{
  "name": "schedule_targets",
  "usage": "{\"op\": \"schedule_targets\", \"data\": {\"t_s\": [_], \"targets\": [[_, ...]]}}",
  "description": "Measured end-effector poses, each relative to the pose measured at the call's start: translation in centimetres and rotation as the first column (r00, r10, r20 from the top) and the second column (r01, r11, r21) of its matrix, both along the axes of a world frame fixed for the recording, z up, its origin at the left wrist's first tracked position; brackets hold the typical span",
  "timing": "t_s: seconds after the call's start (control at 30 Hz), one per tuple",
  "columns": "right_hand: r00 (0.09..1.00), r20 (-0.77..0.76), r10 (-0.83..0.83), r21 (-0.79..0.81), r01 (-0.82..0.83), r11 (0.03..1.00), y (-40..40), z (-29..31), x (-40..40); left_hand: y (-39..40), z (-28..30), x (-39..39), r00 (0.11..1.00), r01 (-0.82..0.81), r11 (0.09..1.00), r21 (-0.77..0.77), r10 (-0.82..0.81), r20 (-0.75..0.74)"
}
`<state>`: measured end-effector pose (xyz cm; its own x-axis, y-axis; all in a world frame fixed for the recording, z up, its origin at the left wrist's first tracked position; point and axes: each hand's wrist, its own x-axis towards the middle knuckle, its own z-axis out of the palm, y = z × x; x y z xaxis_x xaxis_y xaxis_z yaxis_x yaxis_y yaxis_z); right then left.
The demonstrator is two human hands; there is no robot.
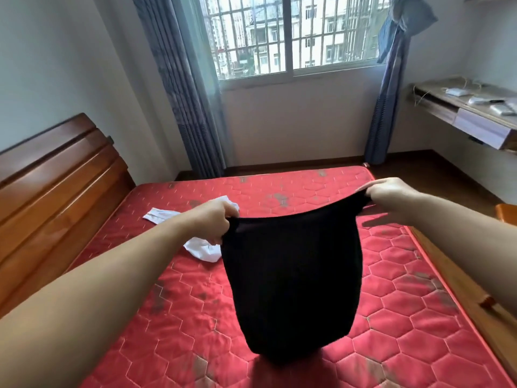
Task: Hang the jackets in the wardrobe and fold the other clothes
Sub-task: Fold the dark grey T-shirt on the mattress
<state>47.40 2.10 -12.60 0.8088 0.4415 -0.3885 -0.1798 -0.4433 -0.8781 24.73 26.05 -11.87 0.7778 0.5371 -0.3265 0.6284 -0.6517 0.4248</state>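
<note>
We hold the black garment (291,264) up over the bed (173,317), our left hand (215,219) and right hand (389,194) each pinching a top corner so it hangs unfolded. A white garment (201,250) lies crumpled on the red quilted mattress, so folding seems barely begun, and no wardrobe or jackets are visible. Beyond are a wooden headboard (56,175), barred window (291,35), curtains (184,88) and a wall-mounted worktop (461,113).

No readable text, label, brand, number or sign on anything in view.
</note>
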Motion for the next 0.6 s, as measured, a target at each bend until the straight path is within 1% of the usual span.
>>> {"op": "schedule_targets", "data": {"t_s": [0.07, 0.1, 0.13, 0.17, 0.2, 0.27, 0.3, 0.33, 0.37, 0.4, 0.43, 0.47, 0.5, 0.53, 0.57, 0.6], "targets": [[0.994, -0.089, -0.067, 0.113, 0.077, 0.991, 0.9, -0.2, -0.6, -0.1, -0.9, 0.3, 0.999, 0.009, 0.996, -0.09, -0.013, -0.044], [0.99, -0.113, -0.086, 0.143, 0.102, 0.984, 1.3, -0.3, -0.8, -0.1, -1.4, 0.4, 0.997, 0.009, 0.989, -0.149, -0.021, -0.076], [0.993, -0.085, -0.085, 0.141, 0.096, 0.985, 1.6, -0.5, -0.7, -0.1, -1.8, 0.6, 0.994, 0.006, 0.979, -0.203, -0.028, -0.106], [0.998, -0.017, -0.061, 0.109, 0.063, 0.992, 1.9, -0.8, -0.4, -0.1, -2.2, 0.9, 0.992, -0.005, 0.972, -0.233, -0.024, -0.123], [0.998, 0.065, -0.018, 0.055, 0.015, 0.998, 2.1, -1.0, 0.0, 0.0, -2.6, 1.2, 0.992, -0.027, 0.969, -0.245, -0.005, -0.127], [0.964, 0.229, 0.137, -0.084, -0.121, 0.989, 2.2, -1.6, 1.0, 0.4, -3.6, 2.0, 0.991, -0.111, 0.965, -0.236, 0.091, -0.095], [0.915, 0.322, 0.242, -0.179, -0.192, 0.965, 2.0, -2.0, 1.6, 0.8, -3.9, 2.4, 0.985, -0.166, 0.955, -0.246, 0.152, -0.076], [0.826, 0.418, 0.379, -0.325, -0.254, 0.911, 1.6, -2.4, 2.1, 1.4, -4.2, 2.8, 0.975, -0.224, 0.935, -0.276, 0.214, -0.068], [0.711, 0.457, 0.535, -0.504, -0.288, 0.814, 1.0, -3.1, 2.7, 2.2, -4.4, 3.0, 0.96, -0.281, 0.904, -0.321, 0.273, -0.069], [0.603, 0.417, 0.681, -0.685, -0.284, 0.671, 0.4, -3.9, 3.2, 3.2, -4.4, 3.3, 0.943, -0.327, 0.869, -0.371, 0.325, -0.07], [0.519, 0.312, 0.796, -0.833, -0.254, 0.492, -0.1, -5.0, 3.8, 4.4, -4.8, 3.6, 0.931, -0.356, 0.843, -0.404, 0.357, -0.076], [0.519, 0.17, 0.837, -0.917, -0.228, 0.327, -0.4, -6.0, 4.3, 5.3, -5.1, 3.8, 0.928, -0.367, 0.839, -0.403, 0.361, -0.094], [0.572, 0.045, 0.819, -0.95, -0.23, 0.213, -0.5, -6.9, 4.8, 6.2, -5.7, 4.1, 0.94, -0.342, 0.874, -0.345, 0.323, -0.113], [0.629, -0.081, 0.773, -0.945, -0.294, 0.14, -0.4, -7.4, 5.2, 7.1, -6.5, 4.4, 0.965, -0.253, 0.943, -0.216, 0.231, -0.123], [0.669, -0.186, 0.719, -0.913, -0.389, 0.125, -0.1, -7.7, 5.6, 8.0, -7.6, 4.7, 0.986, -0.12, 0.991, -0.06, 0.112, -0.122], [0.725, -0.269, 0.635, -0.859, -0.479, 0.183, 0.3, -7.9, 6.0, 8.6, -8.8, 5.0, 0.99, 0.013, 0.999, 0.037, -0.007, -0.139]]}}
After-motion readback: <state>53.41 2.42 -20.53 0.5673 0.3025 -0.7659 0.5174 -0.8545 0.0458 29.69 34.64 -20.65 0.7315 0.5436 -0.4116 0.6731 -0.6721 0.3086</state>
